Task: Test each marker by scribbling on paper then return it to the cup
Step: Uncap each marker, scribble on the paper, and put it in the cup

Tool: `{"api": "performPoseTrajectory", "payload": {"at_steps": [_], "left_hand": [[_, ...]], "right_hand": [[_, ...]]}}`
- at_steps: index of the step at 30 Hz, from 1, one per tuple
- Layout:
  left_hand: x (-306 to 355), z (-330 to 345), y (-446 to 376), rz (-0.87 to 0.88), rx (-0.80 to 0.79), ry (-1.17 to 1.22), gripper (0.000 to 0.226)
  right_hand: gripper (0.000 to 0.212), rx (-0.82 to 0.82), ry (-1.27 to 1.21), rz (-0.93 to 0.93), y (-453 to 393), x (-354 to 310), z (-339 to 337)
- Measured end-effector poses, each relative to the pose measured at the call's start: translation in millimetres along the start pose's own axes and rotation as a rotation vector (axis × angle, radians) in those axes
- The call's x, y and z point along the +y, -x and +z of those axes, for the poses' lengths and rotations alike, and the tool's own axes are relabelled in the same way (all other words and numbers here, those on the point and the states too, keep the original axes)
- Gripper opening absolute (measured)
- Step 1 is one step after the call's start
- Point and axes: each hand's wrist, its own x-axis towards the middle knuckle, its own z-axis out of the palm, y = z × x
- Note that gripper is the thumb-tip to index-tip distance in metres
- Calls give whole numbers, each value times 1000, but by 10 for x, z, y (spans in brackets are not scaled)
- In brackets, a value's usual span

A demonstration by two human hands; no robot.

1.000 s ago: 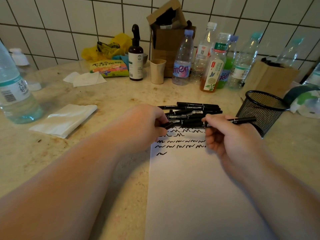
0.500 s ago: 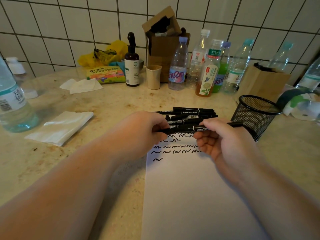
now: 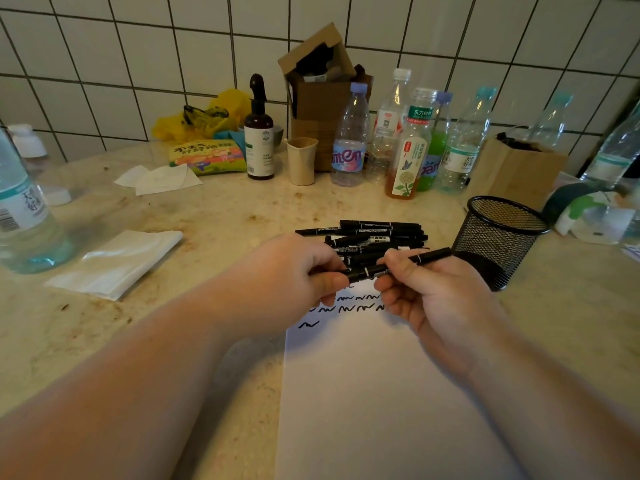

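Observation:
I hold one black marker (image 3: 429, 256) level above the top of the white paper (image 3: 374, 393). My left hand (image 3: 294, 275) pinches its left end, and my right hand (image 3: 426, 296) grips the barrel, whose right end sticks out toward the black mesh cup (image 3: 498, 237). Rows of black scribbles (image 3: 356, 306) show on the paper just under my fingers. A pile of several black markers (image 3: 374, 233) lies on the counter behind my hands. The cup stands upright to the right of the pile.
Several plastic bottles (image 3: 408, 143) and an open cardboard box (image 3: 322, 98) line the tiled wall. A beige cup (image 3: 301, 161) and a dark spray bottle (image 3: 259, 133) stand left of them. A folded tissue (image 3: 114, 261) and a large water bottle (image 3: 24, 216) sit at the left.
My right hand has brought the marker left to my left hand, which now grips its left end. The view has shifted slightly.

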Motion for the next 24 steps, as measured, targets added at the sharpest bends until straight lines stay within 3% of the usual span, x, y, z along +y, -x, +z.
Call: {"api": "performPoseTrajectory", "payload": {"at_steps": [18,21,24], "left_hand": [[30,-65,48,-41,-137,427,24],[41,-66,32,-49,-114,433,22],[72,-58,22,-23,-53,344,21]], "right_hand": [[19,-131,173,-183,-15,-81,-94],[10,-106,190,-206,-27,-87,-101],[18,-46,149,-198,-28,-81,-98]]}}
